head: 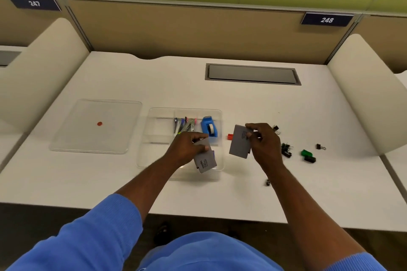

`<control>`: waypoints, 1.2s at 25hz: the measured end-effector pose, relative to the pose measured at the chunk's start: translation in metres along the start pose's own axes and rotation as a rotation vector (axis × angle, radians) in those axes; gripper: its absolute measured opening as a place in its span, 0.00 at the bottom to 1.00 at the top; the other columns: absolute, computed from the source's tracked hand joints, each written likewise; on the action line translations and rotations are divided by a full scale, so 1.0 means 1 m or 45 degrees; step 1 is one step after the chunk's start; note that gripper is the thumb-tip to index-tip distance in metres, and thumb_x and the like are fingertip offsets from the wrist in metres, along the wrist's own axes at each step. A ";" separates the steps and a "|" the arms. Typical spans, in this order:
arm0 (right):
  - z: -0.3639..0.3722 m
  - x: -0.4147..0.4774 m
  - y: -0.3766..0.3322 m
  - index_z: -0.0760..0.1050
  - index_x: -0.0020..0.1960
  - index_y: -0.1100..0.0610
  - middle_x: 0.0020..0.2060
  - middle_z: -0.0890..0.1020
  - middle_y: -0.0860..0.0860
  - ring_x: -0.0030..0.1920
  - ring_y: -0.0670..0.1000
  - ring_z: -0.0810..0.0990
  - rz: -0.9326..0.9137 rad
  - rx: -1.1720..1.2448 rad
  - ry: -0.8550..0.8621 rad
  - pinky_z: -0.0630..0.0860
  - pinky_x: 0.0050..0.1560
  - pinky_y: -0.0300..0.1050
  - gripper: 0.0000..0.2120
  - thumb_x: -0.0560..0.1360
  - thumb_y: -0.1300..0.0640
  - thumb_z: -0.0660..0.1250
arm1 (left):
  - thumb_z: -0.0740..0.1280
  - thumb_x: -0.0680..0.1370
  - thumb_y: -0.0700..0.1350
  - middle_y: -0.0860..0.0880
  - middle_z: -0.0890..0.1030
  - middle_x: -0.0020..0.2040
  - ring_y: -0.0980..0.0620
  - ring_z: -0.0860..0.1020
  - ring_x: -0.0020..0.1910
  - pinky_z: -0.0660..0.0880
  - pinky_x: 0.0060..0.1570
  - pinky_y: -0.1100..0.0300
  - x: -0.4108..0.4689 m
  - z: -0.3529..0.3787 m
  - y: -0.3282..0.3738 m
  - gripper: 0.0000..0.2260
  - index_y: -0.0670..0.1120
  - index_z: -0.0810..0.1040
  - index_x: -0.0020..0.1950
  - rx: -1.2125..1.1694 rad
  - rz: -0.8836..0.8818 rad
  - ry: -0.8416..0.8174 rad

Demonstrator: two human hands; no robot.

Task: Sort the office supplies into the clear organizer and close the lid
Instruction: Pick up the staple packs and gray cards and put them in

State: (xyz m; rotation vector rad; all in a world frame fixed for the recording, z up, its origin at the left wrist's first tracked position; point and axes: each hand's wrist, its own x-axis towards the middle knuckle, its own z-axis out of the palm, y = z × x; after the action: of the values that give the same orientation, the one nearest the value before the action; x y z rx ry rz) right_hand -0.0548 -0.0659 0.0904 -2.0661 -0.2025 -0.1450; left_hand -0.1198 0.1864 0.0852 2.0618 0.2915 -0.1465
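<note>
Gripping grey cards: left hand point(187, 147), right hand point(262, 143) | white desk point(242, 103) | tan partition point(187, 26)

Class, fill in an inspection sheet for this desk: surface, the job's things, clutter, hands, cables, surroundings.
Surface: white desk, closed grey hatch set in it.
Job's things: clear organizer open, holding pens and blue tape dispenser; lid lying flat to its left.
Clutter: binder clips loose on the right; small red item beside the organizer.
Hands: left hand holds a grey card over the organizer; right hand holds another grey card.
Cables: nothing seen.
Surroundings: tan partition, sign 248.
</note>
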 end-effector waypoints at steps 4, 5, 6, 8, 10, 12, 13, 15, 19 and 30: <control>0.077 -0.012 -0.039 0.81 0.54 0.54 0.51 0.82 0.50 0.44 0.40 0.80 0.025 0.004 -0.056 0.72 0.42 0.26 0.13 0.76 0.69 0.68 | 0.76 0.73 0.45 0.57 0.82 0.50 0.66 0.78 0.46 0.74 0.41 0.72 0.007 -0.075 -0.043 0.17 0.53 0.83 0.61 0.032 0.032 0.019; 0.092 -0.015 -0.047 0.81 0.54 0.53 0.51 0.82 0.50 0.45 0.41 0.80 0.031 -0.008 -0.078 0.72 0.42 0.26 0.12 0.76 0.68 0.68 | 0.76 0.73 0.45 0.57 0.82 0.49 0.67 0.78 0.46 0.74 0.41 0.72 0.009 -0.089 -0.052 0.17 0.53 0.83 0.61 0.034 0.039 0.021; 0.110 -0.018 -0.054 0.80 0.54 0.54 0.52 0.82 0.51 0.46 0.43 0.80 0.042 -0.025 -0.102 0.72 0.42 0.26 0.11 0.76 0.67 0.68 | 0.76 0.73 0.45 0.57 0.82 0.49 0.67 0.78 0.46 0.74 0.42 0.72 0.011 -0.104 -0.063 0.17 0.53 0.84 0.60 0.037 0.042 0.015; 0.141 -0.025 -0.067 0.80 0.55 0.55 0.53 0.82 0.51 0.47 0.44 0.80 0.088 -0.052 -0.163 0.73 0.42 0.25 0.10 0.77 0.66 0.68 | 0.76 0.73 0.45 0.58 0.82 0.48 0.67 0.78 0.46 0.73 0.41 0.75 0.013 -0.125 -0.079 0.16 0.54 0.84 0.60 0.042 0.043 -0.016; 0.165 -0.035 -0.077 0.79 0.57 0.54 0.54 0.81 0.51 0.48 0.45 0.80 0.161 -0.109 -0.229 0.75 0.42 0.29 0.10 0.78 0.64 0.68 | 0.76 0.73 0.45 0.59 0.81 0.48 0.67 0.78 0.46 0.72 0.39 0.77 0.015 -0.137 -0.092 0.17 0.54 0.83 0.60 0.061 0.055 -0.056; 0.182 -0.041 -0.082 0.79 0.58 0.55 0.55 0.81 0.51 0.52 0.48 0.80 0.211 -0.188 -0.278 0.80 0.47 0.40 0.10 0.79 0.63 0.67 | 0.76 0.73 0.45 0.60 0.81 0.48 0.68 0.78 0.46 0.71 0.39 0.78 0.020 -0.143 -0.100 0.17 0.54 0.83 0.61 0.064 0.065 -0.090; 0.187 -0.042 -0.084 0.79 0.59 0.56 0.55 0.81 0.52 0.54 0.50 0.80 0.220 -0.225 -0.301 0.81 0.50 0.45 0.10 0.79 0.63 0.67 | 0.76 0.72 0.45 0.59 0.82 0.49 0.68 0.78 0.45 0.71 0.39 0.78 0.022 -0.144 -0.101 0.17 0.54 0.84 0.61 0.056 0.067 -0.099; 0.194 -0.042 -0.086 0.80 0.58 0.56 0.55 0.81 0.53 0.54 0.51 0.80 0.230 -0.312 -0.343 0.81 0.53 0.49 0.09 0.80 0.63 0.65 | 0.77 0.72 0.45 0.59 0.82 0.48 0.68 0.78 0.45 0.72 0.40 0.77 0.027 -0.145 -0.101 0.17 0.54 0.84 0.61 0.045 0.069 -0.117; 0.194 -0.039 -0.086 0.80 0.59 0.55 0.56 0.81 0.52 0.56 0.52 0.80 0.196 -0.437 -0.387 0.79 0.55 0.47 0.09 0.79 0.61 0.66 | 0.77 0.71 0.45 0.59 0.83 0.48 0.69 0.78 0.45 0.72 0.40 0.78 0.035 -0.137 -0.099 0.17 0.55 0.84 0.60 -0.002 0.074 -0.152; 0.183 -0.025 -0.090 0.76 0.66 0.47 0.44 0.83 0.47 0.48 0.46 0.82 0.295 -0.036 -0.362 0.81 0.51 0.42 0.19 0.77 0.60 0.71 | 0.80 0.68 0.53 0.56 0.85 0.49 0.61 0.82 0.48 0.78 0.50 0.61 0.053 -0.110 -0.077 0.25 0.57 0.81 0.65 -0.110 0.124 -0.271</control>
State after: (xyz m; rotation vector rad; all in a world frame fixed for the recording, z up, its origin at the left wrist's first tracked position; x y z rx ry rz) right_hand -0.0939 0.1350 0.0745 -2.1155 -0.1328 0.2904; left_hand -0.0917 0.3257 0.0621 1.9510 0.0649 -0.2869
